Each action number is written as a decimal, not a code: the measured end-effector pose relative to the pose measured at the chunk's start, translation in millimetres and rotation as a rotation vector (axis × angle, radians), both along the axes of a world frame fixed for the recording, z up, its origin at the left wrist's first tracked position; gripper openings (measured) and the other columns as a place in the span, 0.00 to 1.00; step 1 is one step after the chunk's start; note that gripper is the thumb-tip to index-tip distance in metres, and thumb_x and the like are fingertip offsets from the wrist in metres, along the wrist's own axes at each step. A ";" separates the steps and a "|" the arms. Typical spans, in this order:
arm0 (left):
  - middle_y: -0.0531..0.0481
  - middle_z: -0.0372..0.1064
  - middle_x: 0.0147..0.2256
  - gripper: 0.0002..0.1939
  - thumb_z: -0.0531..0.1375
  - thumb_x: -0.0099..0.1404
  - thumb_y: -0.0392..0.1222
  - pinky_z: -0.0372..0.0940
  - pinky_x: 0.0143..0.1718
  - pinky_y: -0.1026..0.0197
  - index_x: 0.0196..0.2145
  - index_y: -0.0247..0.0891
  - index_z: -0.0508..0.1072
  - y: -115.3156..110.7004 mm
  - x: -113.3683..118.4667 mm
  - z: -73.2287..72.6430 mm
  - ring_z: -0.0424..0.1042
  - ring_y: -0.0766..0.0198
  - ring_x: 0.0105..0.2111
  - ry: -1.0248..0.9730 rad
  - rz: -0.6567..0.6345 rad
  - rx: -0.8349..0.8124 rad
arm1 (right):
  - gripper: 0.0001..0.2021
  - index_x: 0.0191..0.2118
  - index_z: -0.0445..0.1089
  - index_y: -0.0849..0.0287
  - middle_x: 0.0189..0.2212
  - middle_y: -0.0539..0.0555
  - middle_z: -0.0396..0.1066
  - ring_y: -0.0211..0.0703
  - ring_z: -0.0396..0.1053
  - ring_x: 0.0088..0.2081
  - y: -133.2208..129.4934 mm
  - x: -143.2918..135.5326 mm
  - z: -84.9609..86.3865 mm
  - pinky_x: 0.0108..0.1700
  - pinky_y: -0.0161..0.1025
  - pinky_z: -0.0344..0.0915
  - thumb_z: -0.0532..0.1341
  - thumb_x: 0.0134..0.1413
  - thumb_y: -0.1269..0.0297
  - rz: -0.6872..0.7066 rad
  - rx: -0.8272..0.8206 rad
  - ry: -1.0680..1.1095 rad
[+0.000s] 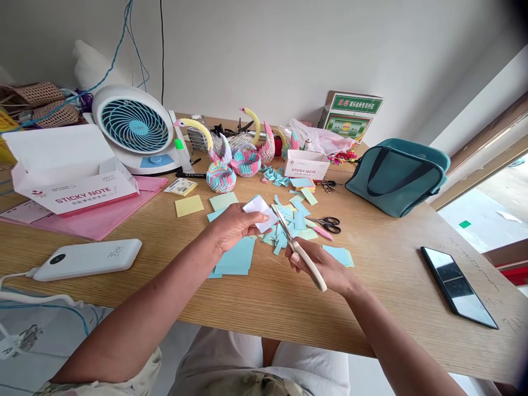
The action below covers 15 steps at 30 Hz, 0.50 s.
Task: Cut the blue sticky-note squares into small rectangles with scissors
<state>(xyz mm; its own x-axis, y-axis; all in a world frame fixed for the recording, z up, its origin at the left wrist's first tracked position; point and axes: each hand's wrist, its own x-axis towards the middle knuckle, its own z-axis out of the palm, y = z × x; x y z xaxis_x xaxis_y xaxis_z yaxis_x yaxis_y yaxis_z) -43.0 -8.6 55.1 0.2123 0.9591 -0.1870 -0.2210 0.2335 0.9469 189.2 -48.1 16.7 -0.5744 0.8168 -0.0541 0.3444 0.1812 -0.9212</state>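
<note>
Between the thumb and fingers of my left hand (236, 226) is a small stack of pale sticky notes (260, 212), held above the table. My right hand (315, 264) grips white-handled scissors (307, 260), whose blades point up and left at the right edge of the notes. Cut blue paper pieces (299, 220) are scattered beneath and beyond the blades. Blue square sheets (236, 258) lie under my left hand, and another blue sheet (336, 254) lies to the right of my right hand.
Folded-paper swans (221, 177) stand behind the paper. Sticky note boxes (306, 165) are at the centre back and left. Black-handled scissors (330, 224) lie right of the scraps. A fan (138, 129), power bank (88, 258), teal bag (396, 179) and phone (457, 286) surround the work area.
</note>
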 end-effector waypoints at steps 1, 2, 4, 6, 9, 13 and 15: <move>0.42 0.79 0.33 0.21 0.76 0.38 0.40 0.72 0.36 0.57 0.32 0.30 0.80 -0.6 -0.5 0.1 0.75 0.59 0.33 0.005 -0.003 -0.010 | 0.27 0.35 0.64 0.57 0.30 0.50 0.63 0.41 0.59 0.33 -1.4 -0.3 0.0 0.38 0.40 0.60 0.55 0.60 0.34 0.014 -0.019 -0.006; 0.43 0.79 0.32 0.21 0.75 0.38 0.40 0.72 0.36 0.57 0.32 0.30 0.79 -1.2 -0.8 -0.1 0.76 0.59 0.33 0.010 -0.007 -0.018 | 0.27 0.36 0.64 0.57 0.30 0.50 0.62 0.41 0.59 0.32 -2.8 -0.3 0.1 0.38 0.40 0.60 0.55 0.60 0.34 0.029 -0.038 -0.006; 0.43 0.79 0.32 0.20 0.74 0.39 0.40 0.72 0.36 0.57 0.32 0.30 0.79 -2.7 -0.4 -1.2 0.76 0.59 0.33 0.015 -0.015 -0.027 | 0.27 0.36 0.63 0.58 0.29 0.50 0.61 0.40 0.58 0.32 -5.4 1.0 0.1 0.37 0.39 0.59 0.54 0.60 0.33 0.049 -0.066 0.002; 0.44 0.79 0.32 0.19 0.74 0.40 0.39 0.71 0.36 0.58 0.32 0.30 0.79 -3.9 1.2 -2.8 0.76 0.59 0.33 0.015 -0.021 -0.028 | 0.28 0.36 0.63 0.58 0.28 0.49 0.59 0.39 0.57 0.31 -7.4 2.9 -0.8 0.35 0.39 0.58 0.54 0.60 0.33 0.056 -0.082 0.011; 0.45 0.79 0.33 0.19 0.73 0.40 0.38 0.71 0.36 0.59 0.32 0.31 0.79 -5.3 5.4 -4.1 0.76 0.60 0.33 0.018 -0.024 -0.027 | 0.27 0.35 0.62 0.58 0.27 0.48 0.58 0.38 0.56 0.29 -9.4 5.2 -3.4 0.33 0.38 0.57 0.54 0.60 0.33 0.054 -0.087 0.033; 0.47 0.78 0.31 0.16 0.72 0.40 0.38 0.70 0.34 0.60 0.30 0.32 0.79 -7.1 11.4 -1.4 0.74 0.63 0.30 0.040 -0.042 -0.029 | 0.27 0.31 0.59 0.57 0.25 0.48 0.57 0.37 0.57 0.27 -10.7 5.5 -4.8 0.30 0.38 0.56 0.55 0.61 0.35 0.028 -0.078 0.079; 0.48 0.78 0.30 0.16 0.72 0.40 0.38 0.71 0.34 0.60 0.29 0.32 0.79 -7.4 13.6 0.3 0.74 0.63 0.30 0.040 -0.046 -0.037 | 0.27 0.29 0.58 0.57 0.24 0.48 0.57 0.37 0.56 0.27 -11.0 5.1 -4.7 0.29 0.37 0.55 0.55 0.61 0.35 0.018 -0.074 0.089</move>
